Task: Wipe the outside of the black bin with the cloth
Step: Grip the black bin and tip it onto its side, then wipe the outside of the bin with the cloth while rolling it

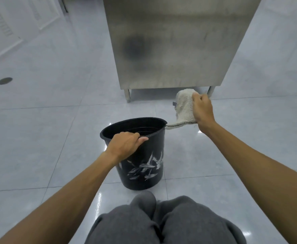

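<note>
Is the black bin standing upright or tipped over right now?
Upright: the black bin sits base-down on the tiled floor, mouth facing up, the left hand gripping its near rim.

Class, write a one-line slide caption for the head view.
Left hand grips black bin rim; right hand holds cloth beside it.

Bare floor [38, 138] rings the black bin [144, 173]; steel cabinet [170, 50] blocks beyond.

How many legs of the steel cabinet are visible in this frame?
2. One leg stands at the front left corner of the steel cabinet; the other leg is at the right, just behind the right hand holding the cloth. Rear legs may be hidden.
</note>
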